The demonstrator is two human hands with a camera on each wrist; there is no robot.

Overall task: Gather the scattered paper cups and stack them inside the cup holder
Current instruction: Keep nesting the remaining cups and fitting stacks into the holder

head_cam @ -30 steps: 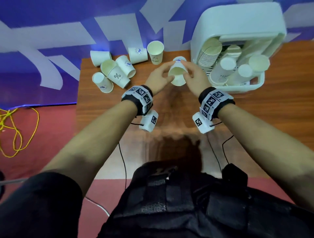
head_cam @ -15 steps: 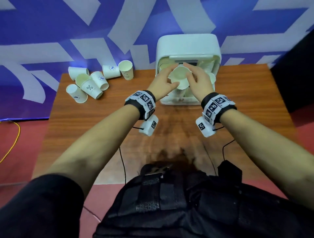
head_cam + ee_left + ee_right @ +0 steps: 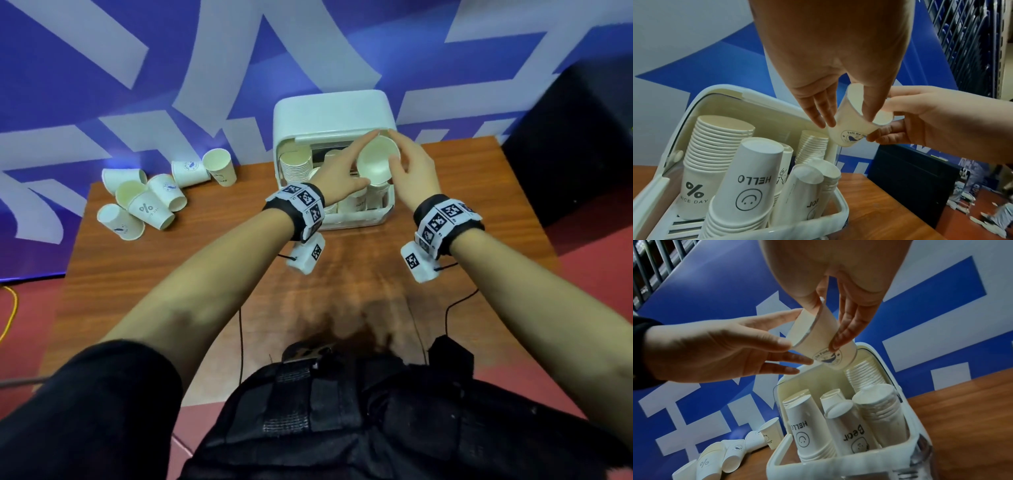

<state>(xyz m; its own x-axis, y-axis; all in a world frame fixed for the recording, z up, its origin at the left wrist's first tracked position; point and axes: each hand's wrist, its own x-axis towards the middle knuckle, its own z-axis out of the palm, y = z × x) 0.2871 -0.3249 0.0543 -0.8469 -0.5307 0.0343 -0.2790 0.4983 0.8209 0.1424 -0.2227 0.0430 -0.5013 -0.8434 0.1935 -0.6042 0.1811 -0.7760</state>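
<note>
Paper cup (image 3: 377, 161) held above the cup holder (image 3: 334, 113)
Left hand (image 3: 337, 173) and right hand (image 3: 412, 171) both pinched it, fingers (image 3: 826, 116) grasping its sides, upper centre of frame

The light is dim and cool, with a blue cast off the wall (image 3: 102, 68). My own dark shadow falls on the table (image 3: 342, 308) just in front of my body, so the light seems to come from above and behind me. The head view bows straight lines near its edges. Both wrist views stretch my palms large and soft up close, and the far clutter on the left wrist view's right edge is smeared.
</note>
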